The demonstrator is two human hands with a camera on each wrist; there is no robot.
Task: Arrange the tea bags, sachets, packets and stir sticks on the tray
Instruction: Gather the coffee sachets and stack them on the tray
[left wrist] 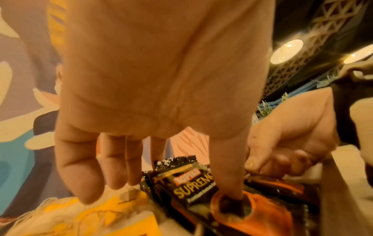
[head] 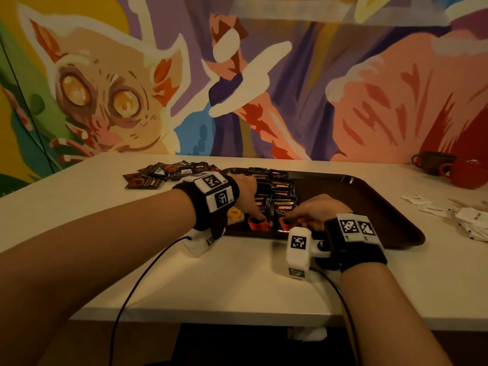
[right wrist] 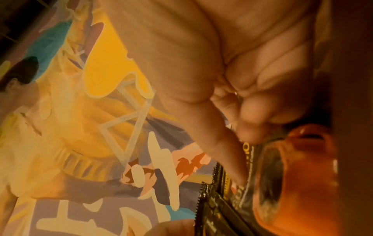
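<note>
Both our hands are working low in the middle of the picture. Our left hand [head: 247, 196] is pressing one straight finger on a coffee packet [head: 260, 210], its grip apart. Our right hand [head: 315, 211] is touching the next packet [head: 284, 211]; we cannot tell its grip. We are lining up rows on the tray [head: 369, 196]. Next we should be fetching the loose packets [head: 158, 175] at the counter's [head: 237, 281] left.

Black coffee sachets [head: 274, 191] rowed on tray [head: 369, 196]

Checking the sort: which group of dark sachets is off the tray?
The scattered sachet pile on the white table, left of the tray; the Kopiko rows lie inside it.
</note>
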